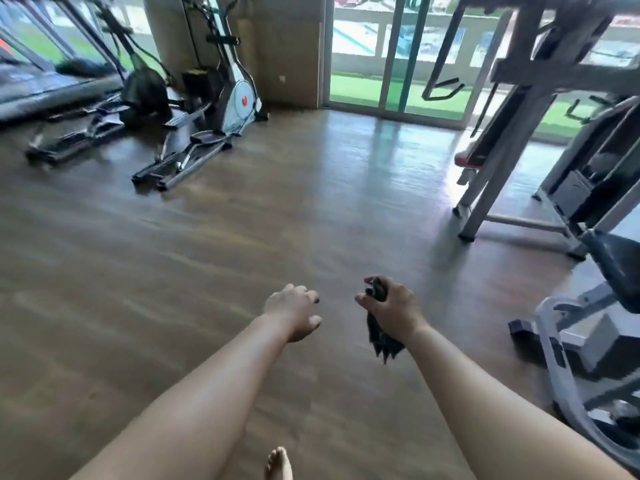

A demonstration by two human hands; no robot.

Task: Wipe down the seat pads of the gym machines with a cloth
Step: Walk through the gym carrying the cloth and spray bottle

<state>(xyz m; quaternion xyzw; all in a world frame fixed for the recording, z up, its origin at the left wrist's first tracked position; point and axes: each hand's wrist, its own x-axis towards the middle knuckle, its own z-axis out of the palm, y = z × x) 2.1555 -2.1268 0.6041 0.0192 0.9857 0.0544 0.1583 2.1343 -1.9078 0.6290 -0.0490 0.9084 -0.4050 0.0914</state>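
Left hand: the left hand [292, 311] is stretched out above the brown wood-plank floor [242, 237], palm down, fingers loosely bent and spread, holding nothing.
Right hand: the right hand [393, 308] is level with the left, just beside it but not touching, its fingers wrapped tight in a fist round the cloth.
Cloth: the dark crumpled cloth [382, 339] hangs in a ragged tail below the fist. A small round dark end shows above the thumb, too blurred to identify.
Seat pad: the black padded seat pad [616, 268] sits on a white-framed bench machine [561, 344] at the floor's right edge, well apart from the cloth.
Far right: a tall grey steel-framed weight station [512, 140] stands behind the bench.
Far left corner: a white and grey elliptical trainer [239, 98] stands near the wall, with another dark machine beside it.
Far edge: green-framed sliding glass doors [391, 64].
Near edge: a bare foot [278, 464] on the floor between the forearms.
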